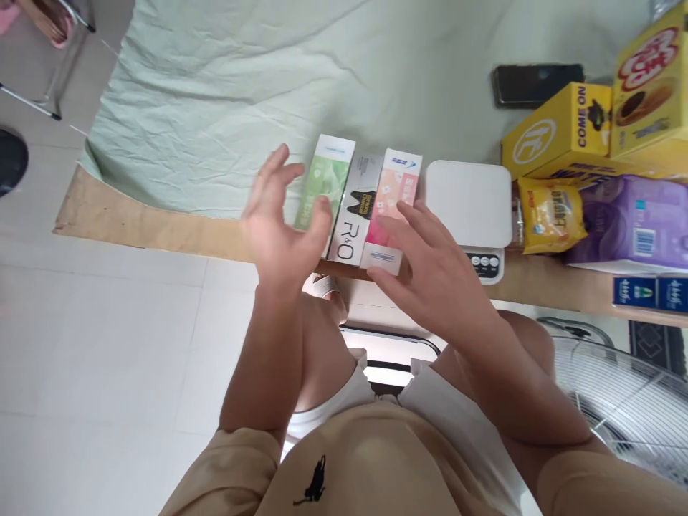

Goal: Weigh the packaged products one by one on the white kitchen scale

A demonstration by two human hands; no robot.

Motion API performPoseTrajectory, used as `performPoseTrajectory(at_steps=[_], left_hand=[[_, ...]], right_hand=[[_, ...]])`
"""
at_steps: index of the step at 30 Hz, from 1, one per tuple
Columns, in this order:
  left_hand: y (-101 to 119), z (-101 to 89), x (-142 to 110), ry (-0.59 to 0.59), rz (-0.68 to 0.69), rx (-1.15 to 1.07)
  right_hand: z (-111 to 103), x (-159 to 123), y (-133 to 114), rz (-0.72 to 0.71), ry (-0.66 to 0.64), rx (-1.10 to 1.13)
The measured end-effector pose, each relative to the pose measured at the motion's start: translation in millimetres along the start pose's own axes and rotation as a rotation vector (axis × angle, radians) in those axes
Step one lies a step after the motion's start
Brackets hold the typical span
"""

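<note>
Probably light yet stiff, the slim green, silver and pink cardboard boxes (357, 208) mid-frame suit side grips; left hand (284, 229) and right hand (438, 276) have fingers spread, released.

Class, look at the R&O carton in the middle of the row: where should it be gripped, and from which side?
I'd grip the R&O carton by its two short ends, coming from the near and far sides together: the green carton and pink carton closely flank its long sides, apparently leaving little finger room, while both ends look free.
</note>
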State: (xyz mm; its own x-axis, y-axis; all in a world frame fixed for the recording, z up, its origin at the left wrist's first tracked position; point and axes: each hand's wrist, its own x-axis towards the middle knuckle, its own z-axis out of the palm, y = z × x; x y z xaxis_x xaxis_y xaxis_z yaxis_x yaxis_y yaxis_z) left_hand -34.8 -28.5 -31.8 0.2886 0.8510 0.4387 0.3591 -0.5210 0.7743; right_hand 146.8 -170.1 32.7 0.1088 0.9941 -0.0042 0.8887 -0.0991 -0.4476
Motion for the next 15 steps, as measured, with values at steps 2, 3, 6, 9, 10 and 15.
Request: performPoseTrajectory(at_steps=[2, 3, 6, 9, 10, 15], left_hand=[[22.4, 9.6, 0.0, 0.119, 0.168, -0.012], [36.6, 17.2, -2.1, 0.147, 0.236, -0.023], [85.1, 48.1, -17.3, 0.071, 0.352, -0.08], [131.8, 87.3, -38.4, -0.116, 0.436, -0.129], [146.1, 102.4, -44.7, -0.176, 0.458, -0.138], [212.8, 197.8, -60.5, -0.468, 0.481, -0.185]], right_hand=[[-18.3, -11.4, 9.7, -0.01, 0.115, 0.03], [-28.7, -18.6, 15.7, -0.008, 0.183, 0.041], [-60.6, -44.6, 38.3, 0.039, 0.413, 0.076], [-87.7, -72.1, 72.4, 0.176, 0.737, 0.113], [-95.1, -80.9, 87.9, 0.235, 0.834, 0.104], [-128.7, -135.2, 198.6, 0.448, 0.757, 0.029]])
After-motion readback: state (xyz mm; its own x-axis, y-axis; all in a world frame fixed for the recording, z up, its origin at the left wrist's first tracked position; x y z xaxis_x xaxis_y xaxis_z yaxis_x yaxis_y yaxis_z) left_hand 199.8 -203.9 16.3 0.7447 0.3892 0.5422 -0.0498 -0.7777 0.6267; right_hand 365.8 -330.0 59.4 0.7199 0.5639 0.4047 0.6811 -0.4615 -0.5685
